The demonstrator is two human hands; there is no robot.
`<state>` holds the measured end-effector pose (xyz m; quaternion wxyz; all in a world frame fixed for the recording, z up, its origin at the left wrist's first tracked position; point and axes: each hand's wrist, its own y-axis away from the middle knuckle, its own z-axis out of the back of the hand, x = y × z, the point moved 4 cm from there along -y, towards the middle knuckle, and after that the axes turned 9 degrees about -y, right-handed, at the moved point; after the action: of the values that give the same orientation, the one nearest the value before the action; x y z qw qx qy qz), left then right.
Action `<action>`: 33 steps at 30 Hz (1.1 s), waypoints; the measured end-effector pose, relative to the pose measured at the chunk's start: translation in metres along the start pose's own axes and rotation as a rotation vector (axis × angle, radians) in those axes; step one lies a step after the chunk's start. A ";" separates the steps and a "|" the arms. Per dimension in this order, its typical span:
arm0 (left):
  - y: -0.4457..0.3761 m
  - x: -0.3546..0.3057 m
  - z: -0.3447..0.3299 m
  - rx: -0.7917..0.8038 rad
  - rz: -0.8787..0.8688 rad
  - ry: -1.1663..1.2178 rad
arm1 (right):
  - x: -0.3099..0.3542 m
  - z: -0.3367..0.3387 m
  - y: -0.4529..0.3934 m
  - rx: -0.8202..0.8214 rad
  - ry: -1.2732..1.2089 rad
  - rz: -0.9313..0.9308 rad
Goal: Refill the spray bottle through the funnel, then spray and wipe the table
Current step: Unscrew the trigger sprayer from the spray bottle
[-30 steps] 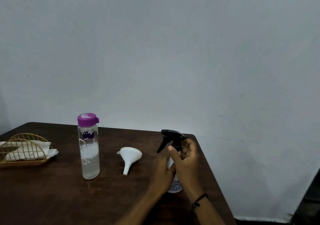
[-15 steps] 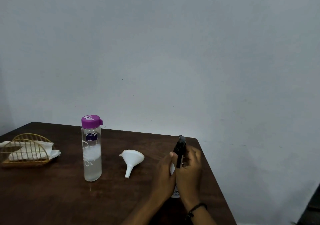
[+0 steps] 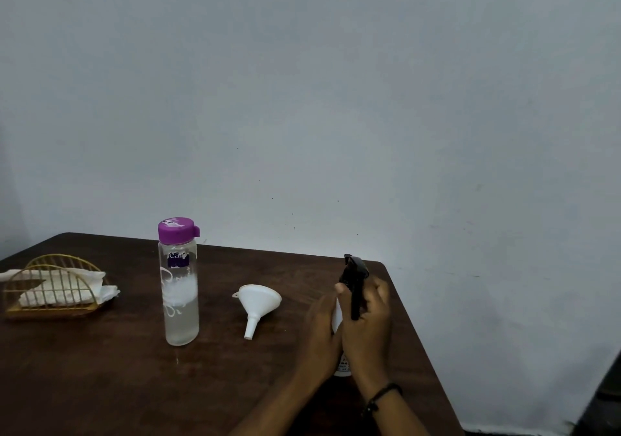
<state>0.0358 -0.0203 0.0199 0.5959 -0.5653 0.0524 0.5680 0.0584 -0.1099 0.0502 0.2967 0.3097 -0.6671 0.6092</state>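
Observation:
A white spray bottle (image 3: 337, 314) stands near the right edge of the dark wooden table (image 3: 100, 385), mostly hidden by my hands. My left hand (image 3: 321, 335) wraps its body. My right hand (image 3: 368, 321) grips the neck under the black trigger head (image 3: 353, 276), whose trigger points toward me. A white funnel (image 3: 258, 303) lies on its side just left of my hands. Further left stands a clear water bottle (image 3: 179, 288) with a purple cap, holding liquid in its lower part.
A gold wire holder (image 3: 50, 288) with white paper napkins sits at the table's left. The table's right edge and far right corner lie close to the spray bottle. A plain grey wall stands behind.
The black trigger head has turned from pointing left to facing me, under my right hand. Both hands kept their hold on the bottle.

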 end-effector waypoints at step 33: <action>0.002 0.015 -0.011 0.048 0.107 -0.030 | 0.004 -0.004 0.006 0.024 -0.044 0.000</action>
<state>0.0461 -0.0198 0.0046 0.5789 -0.5387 0.0871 0.6058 0.0507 -0.1061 0.0498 0.2781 0.3266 -0.6663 0.6100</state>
